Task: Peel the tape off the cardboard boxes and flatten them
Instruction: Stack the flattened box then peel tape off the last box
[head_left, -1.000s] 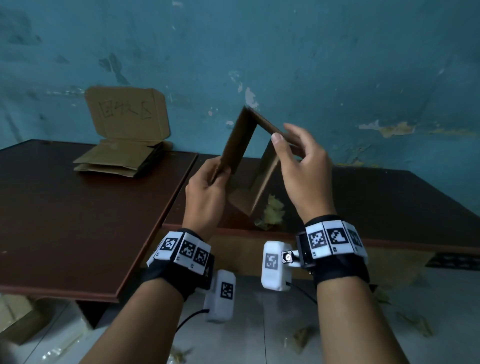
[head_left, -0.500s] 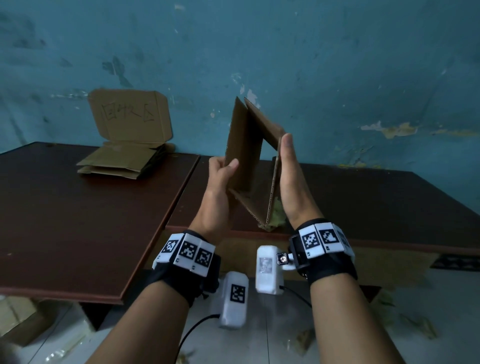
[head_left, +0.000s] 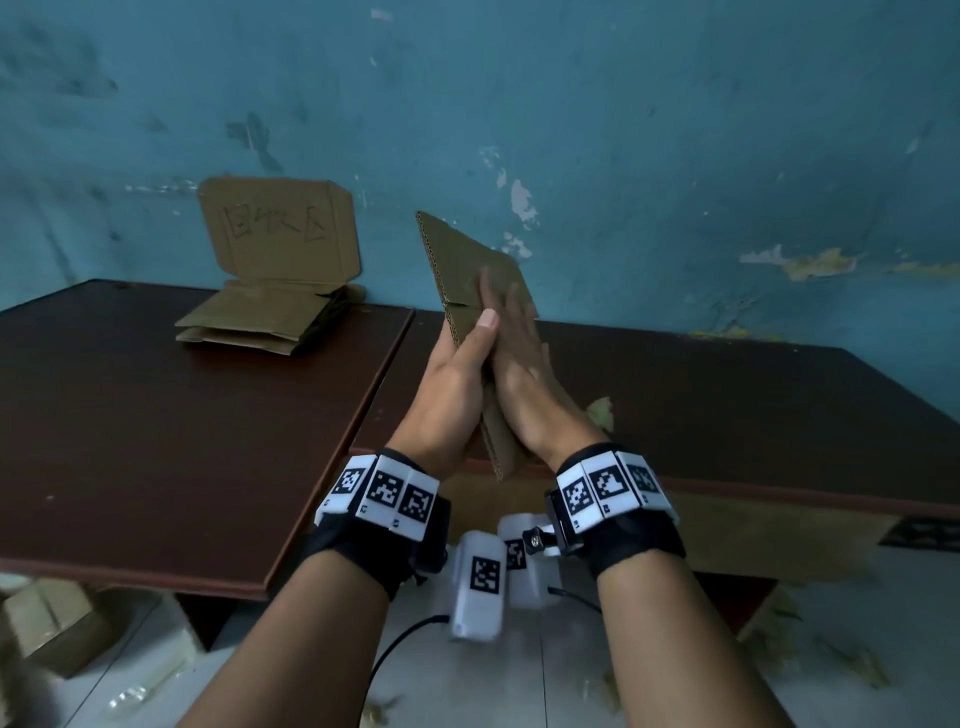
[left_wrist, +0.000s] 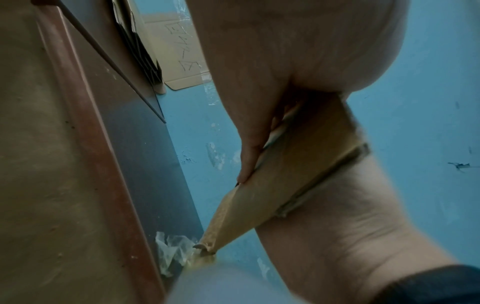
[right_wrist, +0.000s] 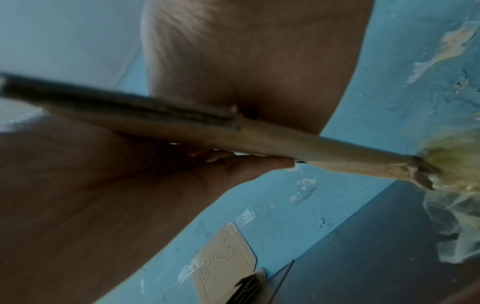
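Centre of head view: flattened cardboard box held upright, pressed between left hand and right hand, fingers straight, palms flat against both faces. Upper left: cardboard sign with handwritten characters, not legible, leaning on blue wall behind stack of flattened boxes on dark table. Wrist views only: crumpled tape on the table edge.
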